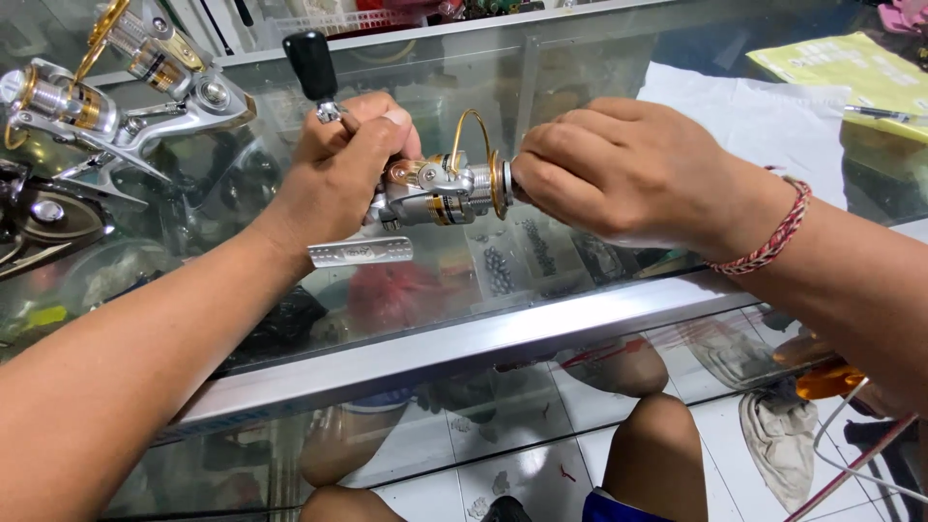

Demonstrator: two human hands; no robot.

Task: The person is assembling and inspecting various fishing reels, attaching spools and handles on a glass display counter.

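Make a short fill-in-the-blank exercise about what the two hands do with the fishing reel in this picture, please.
1. Both hands hold a silver and gold fishing reel above a ____ counter top.
2. The left hand grips the reel body, and above it sticks up a ____ knob.
3. The right hand covers the front end of the reel; on its wrist sits a red ____.
4. Two more reels lie at the far ____ of the counter.

Missing words: glass; black; bracelet; left
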